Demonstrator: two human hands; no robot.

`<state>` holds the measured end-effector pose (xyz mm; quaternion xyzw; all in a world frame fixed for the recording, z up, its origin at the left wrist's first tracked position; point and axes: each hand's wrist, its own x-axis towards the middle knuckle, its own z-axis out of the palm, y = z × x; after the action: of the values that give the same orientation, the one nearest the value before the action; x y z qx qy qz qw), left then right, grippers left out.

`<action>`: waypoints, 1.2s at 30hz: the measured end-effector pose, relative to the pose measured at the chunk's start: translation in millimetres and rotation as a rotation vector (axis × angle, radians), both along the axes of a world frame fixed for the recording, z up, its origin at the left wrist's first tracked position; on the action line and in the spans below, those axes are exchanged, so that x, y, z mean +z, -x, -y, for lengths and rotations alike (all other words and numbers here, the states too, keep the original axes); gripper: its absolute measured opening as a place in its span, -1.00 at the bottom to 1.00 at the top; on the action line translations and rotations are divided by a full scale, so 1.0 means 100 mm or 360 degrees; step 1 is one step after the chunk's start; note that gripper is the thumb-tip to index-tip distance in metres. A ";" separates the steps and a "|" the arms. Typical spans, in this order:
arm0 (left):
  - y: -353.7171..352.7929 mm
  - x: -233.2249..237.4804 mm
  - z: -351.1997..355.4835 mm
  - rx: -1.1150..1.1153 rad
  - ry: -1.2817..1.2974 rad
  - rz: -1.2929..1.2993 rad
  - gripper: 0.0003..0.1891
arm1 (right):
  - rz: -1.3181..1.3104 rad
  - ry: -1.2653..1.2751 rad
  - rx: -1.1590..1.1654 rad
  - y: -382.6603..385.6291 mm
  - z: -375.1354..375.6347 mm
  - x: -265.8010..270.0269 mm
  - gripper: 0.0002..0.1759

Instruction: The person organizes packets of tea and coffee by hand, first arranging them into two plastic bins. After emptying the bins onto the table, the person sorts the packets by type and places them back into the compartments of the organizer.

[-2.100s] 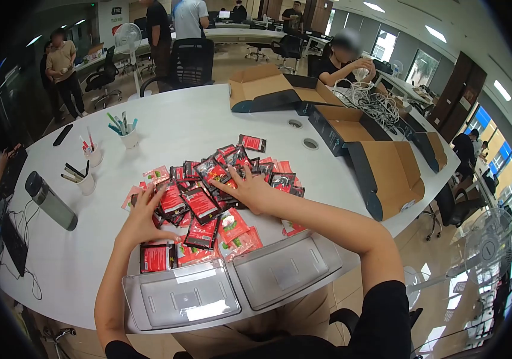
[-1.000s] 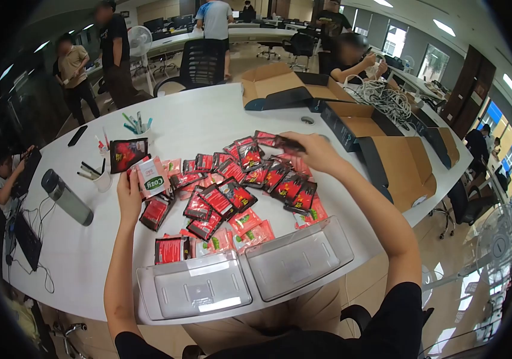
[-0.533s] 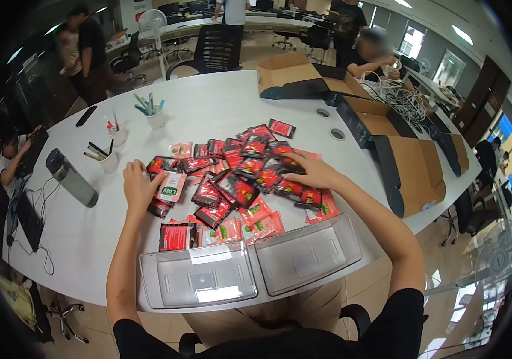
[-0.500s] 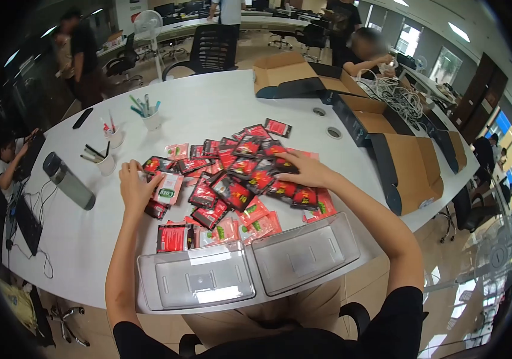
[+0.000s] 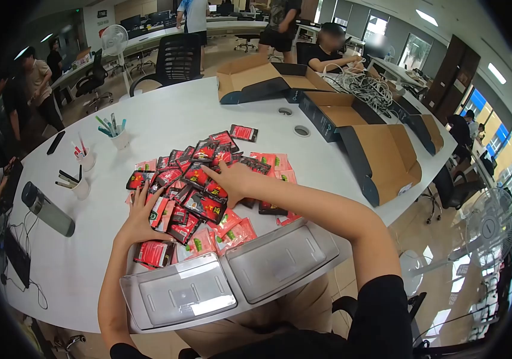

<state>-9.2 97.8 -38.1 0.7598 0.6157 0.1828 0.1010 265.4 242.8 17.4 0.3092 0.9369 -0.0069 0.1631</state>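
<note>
Red-and-black snack packets (image 5: pixel 203 206) lie in a loose heap on the white table, mixed with pink packets (image 5: pixel 238 233) that carry green print. My left hand (image 5: pixel 140 220) rests against the heap's left side with its fingers spread, beside a packet showing a white label. Across the heap, my right hand (image 5: pixel 237 181) lies over the packets on the right, fingers apart and touching them. Neither hand grasps a packet. Two clear plastic trays, a left tray (image 5: pixel 129 289) and a right tray (image 5: pixel 332 252), stand side by side at the near edge.
Pen cups (image 5: pixel 120 141) and a grey bottle (image 5: pixel 49 209) stand on the left of the table (image 5: pixel 172 113). Open cardboard boxes (image 5: pixel 382 160) and coiled white cables (image 5: pixel 361 87) occupy the far right. Other people are around the room.
My right hand has moved inward over the heap, and the packets there are bunched closer together. My left hand has come lower with its fingers spread wider. The camera view has shifted.
</note>
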 end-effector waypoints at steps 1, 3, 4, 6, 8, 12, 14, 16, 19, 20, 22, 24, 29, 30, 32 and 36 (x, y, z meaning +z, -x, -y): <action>-0.03 0.01 0.01 0.0006 0.0018 -0.0014 0.31 | 0.0017 -0.0156 0.0007 0.09 0.00 -0.08 0.38; -0.09 0.06 0.01 0.0012 0.0051 -0.0042 0.28 | 0.0053 -0.0471 0.0014 0.21 0.04 -0.24 0.24; -0.14 0.13 0.03 0.0006 0.0044 -0.0046 0.21 | 0.0078 -0.0616 0.0097 0.22 0.07 -0.28 -0.03; -0.14 0.06 0.01 -0.0038 -0.0002 -0.0067 0.18 | 0.0015 -0.0749 0.0170 0.21 0.03 -0.37 -0.16; -0.12 0.06 0.03 -0.0045 -0.0070 -0.0081 0.10 | -0.0073 -0.0857 0.0254 0.27 -0.06 -0.47 -0.29; -0.19 0.11 0.04 0.0021 -0.0256 -0.0389 0.05 | -0.0320 -0.0840 0.0357 0.19 -0.11 -0.52 -0.53; -0.16 0.09 0.00 -0.0037 -0.0254 -0.0292 0.06 | -0.0481 -0.0697 0.0456 0.12 -0.14 -0.46 -0.60; -0.16 0.10 0.03 -0.0078 -0.0277 -0.0245 0.08 | -0.0527 -0.0649 0.0476 0.05 -0.05 -0.35 -0.64; -0.25 0.23 0.07 -0.0191 -0.0496 -0.0400 0.07 | -0.0633 -0.0429 0.0416 -0.03 0.06 -0.07 -0.70; -0.25 0.23 0.10 -0.0258 -0.0563 -0.0431 0.05 | -0.0767 -0.0333 0.0378 -0.03 0.10 -0.07 -0.70; -0.28 0.27 0.00 -0.0326 -0.0707 -0.0413 0.02 | -0.0960 -0.0120 0.0322 -0.01 0.08 0.18 -0.70; -0.29 0.26 0.05 -0.0377 -0.0685 -0.0336 0.00 | -0.1128 0.0278 0.0218 0.03 0.24 0.35 -0.69; -0.22 0.19 0.03 -0.0382 -0.0571 -0.0309 -0.06 | -0.1417 0.0768 -0.0214 0.17 -0.02 0.47 -0.59; -0.20 0.15 0.02 -0.0396 -0.0559 -0.0324 -0.07 | -0.1469 0.0732 -0.0352 0.20 -0.11 0.47 -0.58; -0.22 0.18 0.03 -0.0427 -0.0551 -0.0301 -0.15 | -0.1598 0.0771 -0.0557 0.22 -0.40 0.39 -0.57; -0.15 0.09 0.00 -0.0409 -0.0592 -0.0296 -0.26 | -0.1740 0.1026 -0.0855 0.02 -0.73 0.33 -0.56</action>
<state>6.0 97.9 -29.5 0.8509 0.4764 0.2079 -0.0755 263.4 315.6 50.3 0.4187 0.7267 -0.4804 -0.2565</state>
